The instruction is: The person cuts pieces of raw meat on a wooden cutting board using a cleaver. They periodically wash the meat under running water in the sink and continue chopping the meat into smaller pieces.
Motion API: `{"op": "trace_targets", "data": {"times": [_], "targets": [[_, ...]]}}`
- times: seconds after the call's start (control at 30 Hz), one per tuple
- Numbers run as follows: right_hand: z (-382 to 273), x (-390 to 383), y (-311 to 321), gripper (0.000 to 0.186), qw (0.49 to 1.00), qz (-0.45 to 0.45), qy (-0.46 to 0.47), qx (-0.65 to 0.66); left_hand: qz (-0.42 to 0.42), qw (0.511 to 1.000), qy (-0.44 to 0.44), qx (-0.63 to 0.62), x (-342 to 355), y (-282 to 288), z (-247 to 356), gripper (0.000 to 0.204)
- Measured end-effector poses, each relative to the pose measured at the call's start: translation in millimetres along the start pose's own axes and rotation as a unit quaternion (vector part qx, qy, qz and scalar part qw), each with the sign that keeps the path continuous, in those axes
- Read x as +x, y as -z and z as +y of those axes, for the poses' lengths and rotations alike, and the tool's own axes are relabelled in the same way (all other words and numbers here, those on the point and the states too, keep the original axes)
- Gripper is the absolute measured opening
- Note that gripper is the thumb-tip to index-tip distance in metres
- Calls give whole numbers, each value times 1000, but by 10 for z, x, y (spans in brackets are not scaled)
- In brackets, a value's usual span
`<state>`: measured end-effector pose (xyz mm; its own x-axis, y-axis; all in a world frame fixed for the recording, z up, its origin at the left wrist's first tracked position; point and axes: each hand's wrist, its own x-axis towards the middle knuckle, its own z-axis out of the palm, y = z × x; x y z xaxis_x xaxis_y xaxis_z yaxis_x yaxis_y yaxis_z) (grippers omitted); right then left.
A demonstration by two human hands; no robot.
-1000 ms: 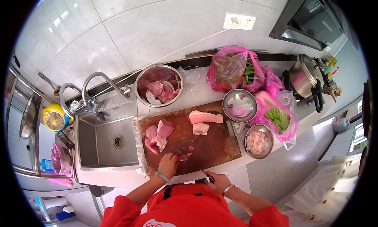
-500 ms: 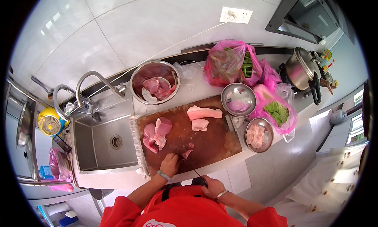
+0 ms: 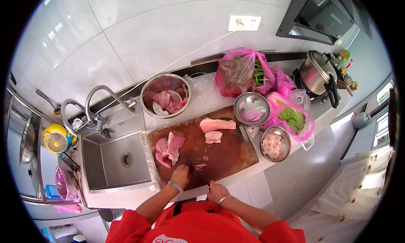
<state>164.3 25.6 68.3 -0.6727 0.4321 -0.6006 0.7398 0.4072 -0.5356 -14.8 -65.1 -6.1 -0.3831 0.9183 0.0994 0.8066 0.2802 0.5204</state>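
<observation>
My left hand (image 3: 182, 174) rests curled near the lower middle of the brown cutting board (image 3: 223, 163); what lies under its fingers is hard to make out. Small meat scraps (image 3: 200, 166) sit just right of it. My right hand (image 3: 217, 191), at the board's front edge, is closed on a dark-handled knife (image 3: 209, 187), mostly hidden behind the hand. Beyond my left hand lie raw red meat pieces (image 3: 173, 147); farther right are a long pale, fatty meat strip (image 3: 217, 125) and a smaller block (image 3: 213, 137).
Left are a steel sink (image 3: 114, 163), faucet (image 3: 97, 91) and yellow fan (image 3: 57, 138). Behind the board, a bowl of meat (image 3: 149, 89). Right are steel bowls (image 3: 251, 108) (image 3: 274, 144), pink bags of greens (image 3: 236, 70) and a pressure cooker (image 3: 318, 74).
My right hand has moved left and inward, closer to my left hand, and the knife blade shows less. My left hand stays in about the same place. The view has shifted slightly.
</observation>
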Motion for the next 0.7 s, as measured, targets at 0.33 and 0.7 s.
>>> {"op": "trace_targets", "data": {"times": [0.33,0.7], "targets": [[386,-448,253,33,1000,-29,0,12,99,994,43,2,80,382,32,27],[692,-407,656,28,996,68,59,26,-29,991,114,-65,249,-193,347,17]]}}
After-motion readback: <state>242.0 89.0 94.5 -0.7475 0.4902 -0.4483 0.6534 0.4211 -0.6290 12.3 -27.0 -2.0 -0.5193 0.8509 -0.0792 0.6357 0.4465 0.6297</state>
